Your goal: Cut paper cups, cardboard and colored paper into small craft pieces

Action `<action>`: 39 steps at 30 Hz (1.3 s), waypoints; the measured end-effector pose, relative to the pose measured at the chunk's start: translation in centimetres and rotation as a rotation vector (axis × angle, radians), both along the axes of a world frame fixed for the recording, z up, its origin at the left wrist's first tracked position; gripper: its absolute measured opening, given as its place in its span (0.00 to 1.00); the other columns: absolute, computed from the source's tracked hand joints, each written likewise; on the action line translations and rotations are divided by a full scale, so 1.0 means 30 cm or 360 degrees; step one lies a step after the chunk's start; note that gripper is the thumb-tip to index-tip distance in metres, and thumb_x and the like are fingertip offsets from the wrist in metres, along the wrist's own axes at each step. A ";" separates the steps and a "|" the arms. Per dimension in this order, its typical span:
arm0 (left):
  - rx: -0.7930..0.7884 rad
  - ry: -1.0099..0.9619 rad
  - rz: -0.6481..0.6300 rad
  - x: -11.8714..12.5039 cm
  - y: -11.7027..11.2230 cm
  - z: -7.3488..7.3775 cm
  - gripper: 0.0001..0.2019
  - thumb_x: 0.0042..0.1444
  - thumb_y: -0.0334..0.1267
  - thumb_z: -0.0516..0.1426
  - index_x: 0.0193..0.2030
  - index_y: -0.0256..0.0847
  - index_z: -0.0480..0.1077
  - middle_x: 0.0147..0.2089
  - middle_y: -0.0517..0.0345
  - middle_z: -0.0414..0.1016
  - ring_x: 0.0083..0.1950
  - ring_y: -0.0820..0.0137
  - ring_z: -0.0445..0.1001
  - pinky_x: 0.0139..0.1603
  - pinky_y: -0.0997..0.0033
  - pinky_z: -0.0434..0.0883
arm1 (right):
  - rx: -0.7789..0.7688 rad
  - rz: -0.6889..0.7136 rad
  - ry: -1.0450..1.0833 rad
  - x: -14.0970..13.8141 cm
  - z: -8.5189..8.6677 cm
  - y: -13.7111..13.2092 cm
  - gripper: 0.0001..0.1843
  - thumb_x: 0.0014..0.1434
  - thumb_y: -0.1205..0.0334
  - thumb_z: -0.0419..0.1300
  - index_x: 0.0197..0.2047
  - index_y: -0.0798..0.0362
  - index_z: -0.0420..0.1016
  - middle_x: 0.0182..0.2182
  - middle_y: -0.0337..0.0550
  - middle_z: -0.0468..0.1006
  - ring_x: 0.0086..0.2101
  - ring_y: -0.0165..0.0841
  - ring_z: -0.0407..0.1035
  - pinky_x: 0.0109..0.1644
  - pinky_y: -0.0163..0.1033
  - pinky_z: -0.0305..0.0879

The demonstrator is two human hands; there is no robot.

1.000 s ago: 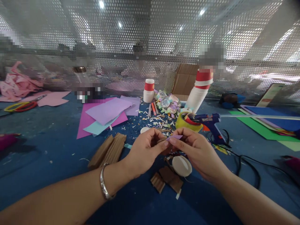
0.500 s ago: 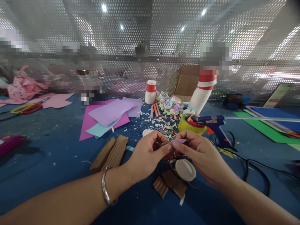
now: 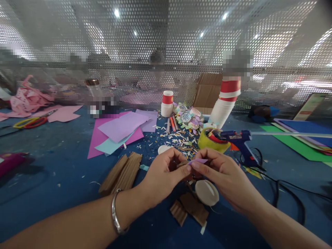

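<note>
Between the fingertips of both hands is a small piece of purple paper (image 3: 198, 161). My left hand (image 3: 166, 171) pinches its left end, with a bit of brown cardboard (image 3: 182, 164) partly hidden behind the fingers. On the other end, my right hand (image 3: 220, 173) is closed, thumb on top. Just below the hands lie a white paper disc (image 3: 206, 193), which looks like a cup bottom, and torn corrugated cardboard pieces (image 3: 194, 207). A second white disc (image 3: 164, 149) shows behind my left hand.
A blue glue gun (image 3: 241, 141) rests on a yellow tape roll (image 3: 207, 140), its cord trailing right. Paper cups (image 3: 167, 105) stand behind scattered paper scraps (image 3: 178, 140). Purple sheets (image 3: 121, 126), cardboard strips (image 3: 127, 176) and scissors (image 3: 31, 122) lie left; coloured sheets (image 3: 293, 141) lie right.
Both hands keep their pinch on the purple paper and have shifted only slightly. The whole view has moved a little, so things appear slightly lower.
</note>
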State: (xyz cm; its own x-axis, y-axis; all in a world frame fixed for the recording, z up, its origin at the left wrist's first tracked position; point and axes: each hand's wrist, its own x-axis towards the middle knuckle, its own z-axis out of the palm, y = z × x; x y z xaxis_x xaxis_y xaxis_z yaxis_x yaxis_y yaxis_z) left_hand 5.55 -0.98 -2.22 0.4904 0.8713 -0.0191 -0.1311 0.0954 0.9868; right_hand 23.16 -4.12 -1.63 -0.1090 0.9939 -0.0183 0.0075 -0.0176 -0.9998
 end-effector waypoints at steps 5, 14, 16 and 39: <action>0.0193 0.0199 0.0055 -0.010 0.006 -0.007 0.13 0.56 0.43 0.65 0.37 0.39 0.66 0.33 0.62 0.69 0.34 0.73 0.71 0.37 0.69 0.69 | 0.0067 -0.0045 -0.0090 0.009 -0.010 0.000 0.17 0.60 0.47 0.67 0.35 0.53 0.73 0.27 0.36 0.72 0.28 0.27 0.66 0.32 0.32 0.64; 0.1031 0.0580 0.0310 -0.038 -0.002 0.037 0.04 0.59 0.30 0.61 0.37 0.40 0.69 0.36 0.61 0.74 0.39 0.72 0.73 0.41 0.69 0.69 | 0.0145 -0.0108 -0.0106 0.015 -0.007 -0.007 0.19 0.63 0.43 0.64 0.36 0.52 0.74 0.27 0.37 0.73 0.29 0.28 0.67 0.32 0.33 0.65; 0.1211 0.0605 0.0361 -0.041 -0.002 0.036 0.06 0.58 0.26 0.60 0.38 0.40 0.70 0.38 0.60 0.75 0.42 0.71 0.74 0.43 0.69 0.70 | 0.0148 -0.0107 -0.0086 0.015 -0.005 -0.010 0.20 0.62 0.42 0.64 0.36 0.52 0.74 0.27 0.37 0.73 0.29 0.28 0.67 0.32 0.32 0.65; 0.0468 0.0206 0.0372 -0.029 0.028 0.034 0.23 0.53 0.36 0.65 0.55 0.41 0.65 0.51 0.50 0.76 0.52 0.62 0.75 0.56 0.59 0.70 | -0.0047 -0.0084 0.0113 0.008 0.020 -0.016 0.17 0.55 0.49 0.73 0.35 0.53 0.76 0.28 0.36 0.74 0.26 0.25 0.67 0.31 0.32 0.63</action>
State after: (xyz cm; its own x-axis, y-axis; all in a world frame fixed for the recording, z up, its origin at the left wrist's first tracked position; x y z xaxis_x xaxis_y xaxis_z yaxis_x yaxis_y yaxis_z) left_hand 4.68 -0.16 -1.18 0.2883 0.9366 0.1992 0.0115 -0.2114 0.9773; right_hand 23.41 -4.60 -1.02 -0.0585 0.9974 -0.0420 -0.0653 -0.0458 -0.9968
